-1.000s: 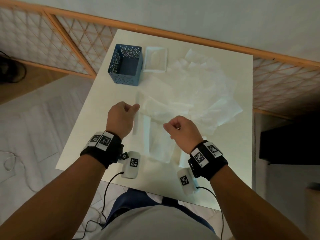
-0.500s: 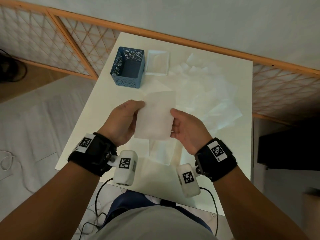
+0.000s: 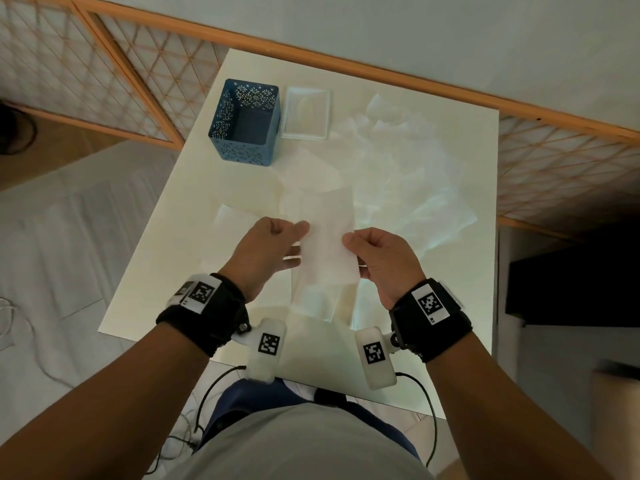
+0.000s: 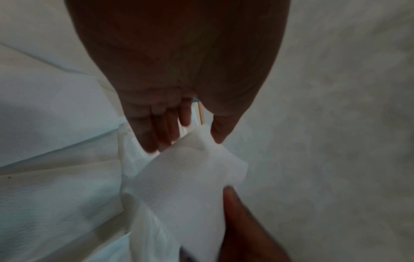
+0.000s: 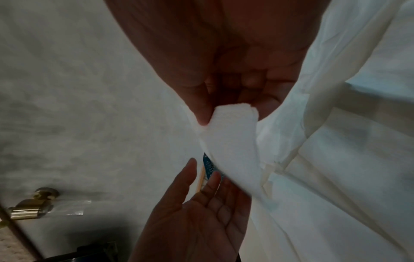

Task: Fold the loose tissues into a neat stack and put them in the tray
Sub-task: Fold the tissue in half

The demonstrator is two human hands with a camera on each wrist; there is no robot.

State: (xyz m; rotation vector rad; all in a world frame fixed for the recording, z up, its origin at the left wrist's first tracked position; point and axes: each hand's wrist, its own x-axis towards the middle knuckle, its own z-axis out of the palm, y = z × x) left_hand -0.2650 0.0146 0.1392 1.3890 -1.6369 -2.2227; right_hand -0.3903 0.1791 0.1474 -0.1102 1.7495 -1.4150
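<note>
Head view: folded tissue (image 3: 327, 244) held above table (image 3: 194, 216), between both hands. Right hand (image 3: 382, 258) pinches its edge (pinch plain in right wrist view). Left hand (image 3: 268, 249) fingers straight, touching it. Tray (image 3: 306, 133) beside blue box (image 3: 244, 124).

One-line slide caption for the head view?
Both hands hold a folded tissue above the table: right hand pinching, left hand flat-fingered; blue basket and tray behind.
</note>
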